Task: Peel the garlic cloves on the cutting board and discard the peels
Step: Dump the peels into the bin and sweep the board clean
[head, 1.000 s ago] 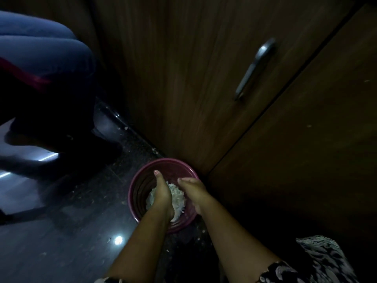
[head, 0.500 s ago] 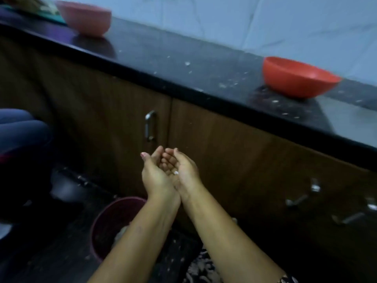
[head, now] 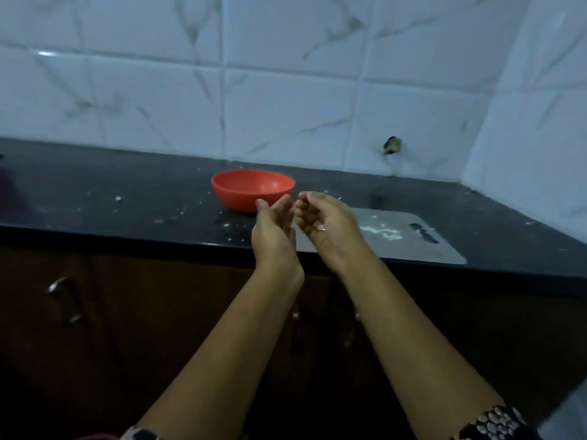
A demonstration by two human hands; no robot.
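1. Black stone worktop runs across beyond both hands, flecked with pale crumbs that lie mostly to the left of the left hand.
2. Left hand is raised in front of the worktop's near edge. Its fingers are straight and close together, its palm is turned toward the other hand, and it holds nothing.
3. Right hand is just beside it, palm turned toward the left hand, with the fingers loosely curled around nothing.
4. A small pale speck sits on the right palm; what it is cannot be told.
5. The fingertips of the two hands are near each other, with a narrow gap between them.
6. The grey board lies flat on the worktop just beyond and to the right of the right hand, which hides its nearer left part. A dark slot shows at the board's far right end.
7. White scraps lie on the board to the right of the right hand. Whether they are peel or garlic cannot be told.
8. An orange-red bowl stands upright on the worktop just beyond the left fingertips, left of the board.
9. The wall behind is white veined tile, with a small dark hole beyond the right hand.
10. Brown doors hang under the worktop, below the hands. A metal handle sits well left of the left forearm.
11. A dark patterned sleeve covers the right arm near the elbow.
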